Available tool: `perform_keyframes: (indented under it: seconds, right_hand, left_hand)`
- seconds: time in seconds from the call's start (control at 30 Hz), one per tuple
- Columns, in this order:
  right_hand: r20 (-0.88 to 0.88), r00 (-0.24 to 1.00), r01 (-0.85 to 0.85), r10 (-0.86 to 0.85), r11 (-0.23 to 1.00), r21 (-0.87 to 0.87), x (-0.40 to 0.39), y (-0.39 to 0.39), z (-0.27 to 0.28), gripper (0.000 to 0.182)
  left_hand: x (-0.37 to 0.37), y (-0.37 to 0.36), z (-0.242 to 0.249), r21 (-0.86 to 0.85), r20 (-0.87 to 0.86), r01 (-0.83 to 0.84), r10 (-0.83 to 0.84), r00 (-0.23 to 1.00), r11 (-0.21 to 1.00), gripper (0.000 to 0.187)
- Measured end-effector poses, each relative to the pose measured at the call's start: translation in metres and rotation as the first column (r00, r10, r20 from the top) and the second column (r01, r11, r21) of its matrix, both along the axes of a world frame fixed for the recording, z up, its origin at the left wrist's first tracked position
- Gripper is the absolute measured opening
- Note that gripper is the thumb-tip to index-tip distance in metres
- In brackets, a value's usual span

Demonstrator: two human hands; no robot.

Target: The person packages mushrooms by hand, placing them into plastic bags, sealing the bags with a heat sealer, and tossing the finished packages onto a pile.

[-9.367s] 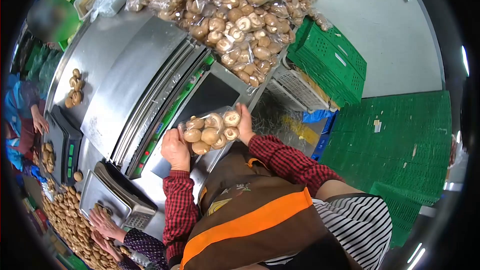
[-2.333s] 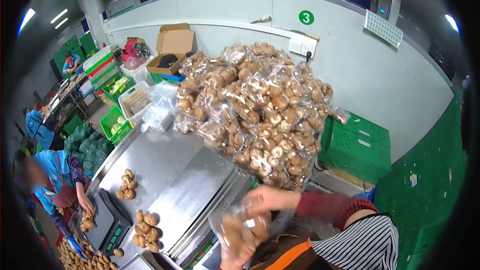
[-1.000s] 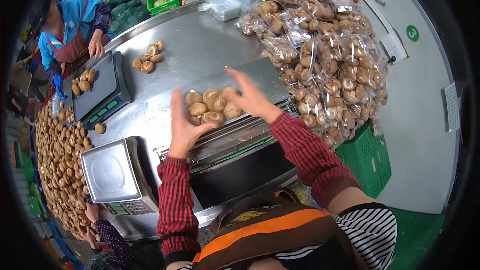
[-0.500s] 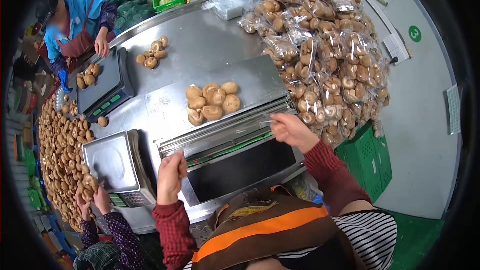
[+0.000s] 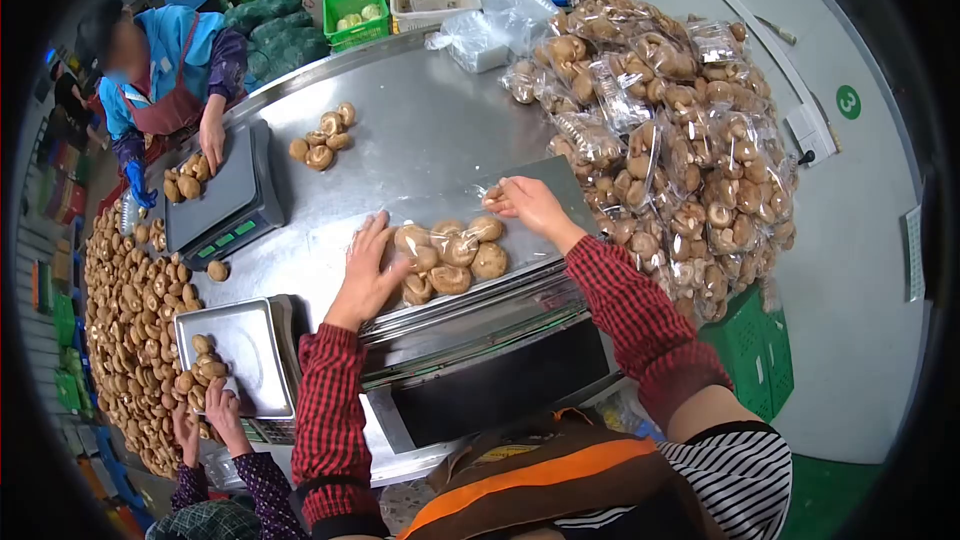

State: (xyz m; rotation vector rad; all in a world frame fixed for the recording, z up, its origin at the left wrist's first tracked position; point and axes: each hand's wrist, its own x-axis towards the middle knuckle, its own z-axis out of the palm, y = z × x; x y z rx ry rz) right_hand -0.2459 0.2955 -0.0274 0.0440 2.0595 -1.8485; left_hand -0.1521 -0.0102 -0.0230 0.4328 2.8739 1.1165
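Observation:
A group of brown mushrooms (image 5: pixel 452 252) lies on the steel platform in front of me, with clear plastic film over it. My left hand (image 5: pixel 368 270) rests at the group's left side, fingers spread on the film. At the upper right of the mushrooms, my right hand (image 5: pixel 525 205) pinches the film's edge between thumb and fingers. Below them runs the metal frame of a wrapping machine (image 5: pixel 480 305) with a dark flat plate (image 5: pixel 500 380) at its front.
Bagged mushrooms (image 5: pixel 690 160) are heaped at the right. Loose mushrooms (image 5: pixel 140 330) cover the left side. A co-worker (image 5: pixel 165 70) reaches over a dark scale (image 5: pixel 225 180); another person's hands (image 5: pixel 225 415) hold mushrooms by a silver scale (image 5: pixel 235 345). Several mushrooms (image 5: pixel 322 138) lie beyond.
Both my hands have moved forward past the mushrooms, and film now covers them. My left hand has opened. At the silver scale, mushrooms have come onto the tray.

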Motion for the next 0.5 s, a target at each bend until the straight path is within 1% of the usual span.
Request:
perform_keyframes:
  seconds: [0.03, 0.1, 0.13, 0.17, 0.2, 0.23, 0.27, 0.3, 0.33, 0.37, 0.4, 0.43, 0.47, 0.5]
  right_hand:
    - [0.015, 1.000, 0.003, -0.003, 1.000, 0.001, 0.001, 0.002, -0.006, 0.034]
    - [0.002, 0.990, -0.138, 0.138, 0.986, 0.098, -0.002, 0.001, -0.002, 0.037]
    - [-0.012, 0.990, -0.136, 0.138, 0.986, 0.091, -0.008, -0.001, 0.005, 0.037]
    - [0.080, 0.961, -0.272, 0.263, 0.954, 0.125, -0.014, -0.002, 0.012, 0.044]
    - [0.178, 0.909, -0.405, 0.378, 0.902, 0.151, -0.017, -0.001, 0.019, 0.051]
    - [0.165, 0.910, -0.403, 0.379, 0.902, 0.153, -0.018, 0.003, 0.026, 0.051]
    - [0.278, 0.836, -0.542, 0.473, 0.788, 0.293, -0.021, 0.008, 0.034, 0.053]
    - [0.388, 0.744, -0.668, 0.544, 0.623, 0.408, -0.030, 0.009, 0.044, 0.056]
    - [0.284, 0.739, -0.673, 0.611, 0.640, 0.371, -0.030, 0.018, 0.027, 0.072]
    - [0.181, 0.603, -0.740, 0.777, 0.459, 0.493, -0.029, 0.023, 0.039, 0.060]
    - [0.030, 0.498, -0.618, 0.867, 0.330, 0.714, -0.026, 0.030, 0.048, 0.058]
    - [0.096, 0.613, -0.603, 0.785, 0.386, 0.698, -0.017, 0.035, 0.045, 0.052]
    - [0.094, 0.692, -0.593, 0.716, 0.490, 0.639, -0.009, 0.035, 0.047, 0.047]
    - [-0.114, 0.757, -0.498, 0.643, 0.681, 0.536, 0.002, 0.041, 0.031, 0.045]
  left_hand:
    - [0.008, 0.000, 0.000, 0.001, 0.015, 0.003, -0.003, 1.000, 1.000, 0.071]
    - [0.024, 0.011, 0.031, -0.037, -0.046, 0.031, -0.033, 0.998, 0.999, 0.095]
    - [0.022, 0.013, 0.028, 0.019, -0.158, -0.012, 0.015, 0.987, 1.000, 0.111]
    - [0.021, 0.015, 0.037, 0.010, -0.175, -0.011, 0.012, 0.985, 1.000, 0.111]
    - [0.021, 0.019, 0.048, 0.042, 0.033, -0.039, 0.038, 0.999, 0.998, 0.110]
    - [0.024, 0.020, 0.055, 0.069, 0.242, -0.076, 0.058, 0.969, 0.995, 0.108]
    - [0.025, 0.018, 0.047, 0.125, 0.193, -0.063, 0.038, 0.981, 0.990, 0.107]
    - [0.025, 0.015, 0.030, 0.361, 0.190, -0.076, 0.007, 0.982, 0.930, 0.105]
    - [0.026, 0.013, 0.041, 0.377, 0.372, -0.151, 0.000, 0.928, 0.914, 0.107]
    - [0.028, 0.008, 0.040, 0.388, 0.392, -0.175, 0.010, 0.920, 0.905, 0.106]
    - [0.025, -0.008, 0.023, 0.246, 0.438, -0.166, 0.044, 0.898, 0.955, 0.104]
    - [0.025, -0.024, -0.011, 0.267, 0.430, -0.140, 0.012, 0.903, 0.953, 0.091]
    - [0.031, -0.027, -0.003, 0.499, 0.495, -0.171, -0.117, 0.861, 0.850, 0.068]
    - [0.035, -0.028, 0.003, 0.528, 0.539, -0.198, -0.146, 0.829, 0.826, 0.046]
